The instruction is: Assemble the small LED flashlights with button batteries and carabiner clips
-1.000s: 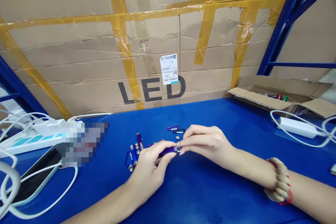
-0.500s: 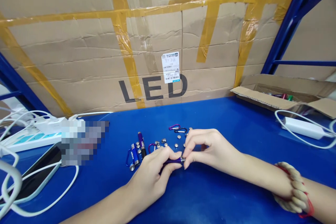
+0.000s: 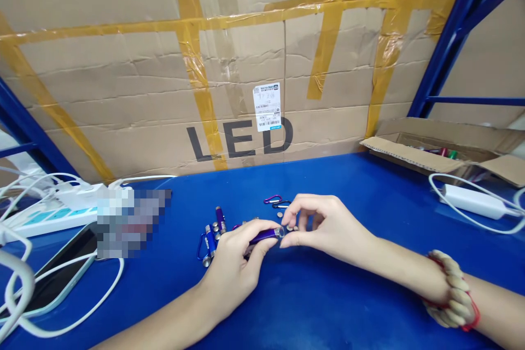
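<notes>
My left hand point(image 3: 240, 256) is closed around a slim purple metal flashlight tube point(image 3: 266, 236), whose silvery end points right. Just beyond that end, my right hand point(image 3: 328, 221) has its thumb and forefinger apart with nothing visible between them. Behind the left hand lie a blue mini flashlight point(image 3: 210, 240) with a blue carabiner clip and another purple tube point(image 3: 220, 219). Farther back rest a purple carabiner point(image 3: 273, 199) and a black carabiner point(image 3: 281, 205). Several small silvery round pieces, such as this disc point(image 3: 280, 215), lie around; my hands partly hide them.
A large cardboard box point(image 3: 328, 131) marked LED stands along the back of the blue table point(image 3: 328, 295). An open carton point(image 3: 410, 155) with coloured tubes is at right, near a white adapter point(image 3: 473, 200). A power strip point(image 3: 53, 222), cables and a phone point(image 3: 61, 268) occupy the left.
My right thumb and forefinger have parted from the tube's end, where they were pinching. The tube's silvery end has tilted up slightly and shows more clearly in my left hand.
</notes>
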Tool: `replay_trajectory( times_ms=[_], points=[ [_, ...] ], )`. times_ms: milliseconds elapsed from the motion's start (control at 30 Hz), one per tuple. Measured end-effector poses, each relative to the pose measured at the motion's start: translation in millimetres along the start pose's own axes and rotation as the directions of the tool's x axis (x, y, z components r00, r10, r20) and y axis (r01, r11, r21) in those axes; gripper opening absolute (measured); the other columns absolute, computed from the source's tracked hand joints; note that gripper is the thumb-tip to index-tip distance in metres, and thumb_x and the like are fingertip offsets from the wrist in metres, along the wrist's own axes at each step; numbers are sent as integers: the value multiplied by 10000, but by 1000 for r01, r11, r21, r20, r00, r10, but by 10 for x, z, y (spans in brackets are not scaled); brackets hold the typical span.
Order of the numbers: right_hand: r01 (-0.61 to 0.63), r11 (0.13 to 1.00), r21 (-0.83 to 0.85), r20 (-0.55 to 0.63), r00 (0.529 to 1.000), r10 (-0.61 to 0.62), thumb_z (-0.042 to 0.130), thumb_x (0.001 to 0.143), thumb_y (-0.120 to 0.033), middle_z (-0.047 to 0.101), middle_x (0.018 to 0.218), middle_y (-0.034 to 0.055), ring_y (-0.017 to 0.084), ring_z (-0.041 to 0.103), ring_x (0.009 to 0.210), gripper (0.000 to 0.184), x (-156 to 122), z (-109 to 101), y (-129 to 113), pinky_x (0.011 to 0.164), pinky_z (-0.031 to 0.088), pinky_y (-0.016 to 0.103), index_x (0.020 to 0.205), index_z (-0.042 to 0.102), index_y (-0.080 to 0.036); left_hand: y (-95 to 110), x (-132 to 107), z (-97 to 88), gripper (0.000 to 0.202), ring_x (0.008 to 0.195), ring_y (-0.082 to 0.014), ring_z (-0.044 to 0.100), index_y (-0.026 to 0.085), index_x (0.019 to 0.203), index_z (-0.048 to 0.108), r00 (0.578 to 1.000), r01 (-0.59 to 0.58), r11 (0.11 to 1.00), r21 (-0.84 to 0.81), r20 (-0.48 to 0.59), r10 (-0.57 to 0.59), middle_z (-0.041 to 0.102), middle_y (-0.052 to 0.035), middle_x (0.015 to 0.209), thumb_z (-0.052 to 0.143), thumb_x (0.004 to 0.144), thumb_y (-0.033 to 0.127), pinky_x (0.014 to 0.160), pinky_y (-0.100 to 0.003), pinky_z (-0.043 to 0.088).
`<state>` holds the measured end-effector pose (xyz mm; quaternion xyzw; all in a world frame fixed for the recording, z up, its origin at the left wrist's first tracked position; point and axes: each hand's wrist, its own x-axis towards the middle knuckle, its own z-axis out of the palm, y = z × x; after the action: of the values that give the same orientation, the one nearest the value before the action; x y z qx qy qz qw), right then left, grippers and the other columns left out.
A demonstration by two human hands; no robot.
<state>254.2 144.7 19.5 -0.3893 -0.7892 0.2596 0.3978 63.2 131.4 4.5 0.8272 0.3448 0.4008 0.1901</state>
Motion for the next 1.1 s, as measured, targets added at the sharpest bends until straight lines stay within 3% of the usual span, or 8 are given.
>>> replay_trajectory(
  times_ms=[100, 200, 400, 600, 733, 900, 1000, 1100],
  points=[
    [358, 896, -262, -8, 928, -374, 674, 762, -374, 626, 775, 10, 63, 561, 582, 199, -21, -52, 65, 517, 422, 158, 817, 699, -184, -3, 9, 7, 176, 696, -121, 639, 185, 940, 651, 1000, 24, 999, -33, 3, -24, 705, -24, 891, 500, 857, 148, 577, -146, 509],
    [500, 703, -505, 66, 835, -546, 571, 856, -356, 635, 800, -2, 58, 575, 599, 186, -26, -96, 81, 489, 366, 167, 860, 689, -212, 6, 3, 0, 182, 635, -109, 614, 185, 944, 652, 998, 49, 998, -46, 35, -47, 692, -20, 861, 493, 861, 159, 565, -147, 505],
    [624, 420, -658, 346, 747, -567, 367, 966, -281, 631, 761, -17, 65, 557, 556, 328, -13, -162, 5, 434, 292, 226, 794, 630, -188, 35, -22, -16, 184, 731, -123, 631, 208, 922, 648, 989, 50, 997, -63, 143, -41, 683, 3, 828, 487, 866, 137, 653, -166, 488],
    [667, 280, -690, 478, 711, -516, 249, 983, -221, 585, 707, 3, 114, 502, 521, 406, -43, -140, -35, 401, 219, 272, 736, 568, -180, 16, -31, -6, 159, 756, -137, 635, 202, 905, 605, 968, 79, 996, -52, 244, -64, 681, -1, 845, 458, 885, 147, 676, -197, 469],
    [664, 288, -690, 521, 732, -440, 329, 960, -207, 557, 705, 1, 124, 486, 537, 310, -69, -89, -29, 402, 186, 273, 738, 543, -181, -21, -56, 15, 114, 744, -128, 631, 205, 836, 530, 972, 40, 997, -66, 234, -23, 661, 8, 811, 451, 884, 139, 681, -188, 464],
    [672, 390, -630, 577, 741, -344, 404, 922, -174, 554, 744, 9, 113, 476, 561, 200, -92, -38, 19, 413, 177, 264, 783, 547, -173, -34, -92, 31, 148, 698, -137, 605, 206, 762, 449, 969, -53, 998, -16, 240, 55, 614, -8, 747, 428, 873, 111, 640, -199, 465],
    [644, 513, -567, 566, 757, -326, 391, 924, -179, 546, 736, 12, 108, 479, 566, 232, -106, -22, 23, 422, 218, 260, 771, 565, -165, -31, -102, 19, 169, 668, -146, 585, 203, 752, 444, 962, -114, 993, 26, 251, 104, 604, -21, 731, 403, 874, 94, 618, -220, 459],
    [508, 758, -409, 499, 820, -280, 405, 931, -211, 573, 744, 10, 102, 523, 620, 255, -121, 3, -16, 486, 327, 223, 763, 589, -163, -51, -108, 7, 184, 645, -154, 570, 199, 733, 444, 962, -166, 985, 51, 228, 150, 598, -26, 710, 398, 883, 105, 604, -241, 447]
  ],
)
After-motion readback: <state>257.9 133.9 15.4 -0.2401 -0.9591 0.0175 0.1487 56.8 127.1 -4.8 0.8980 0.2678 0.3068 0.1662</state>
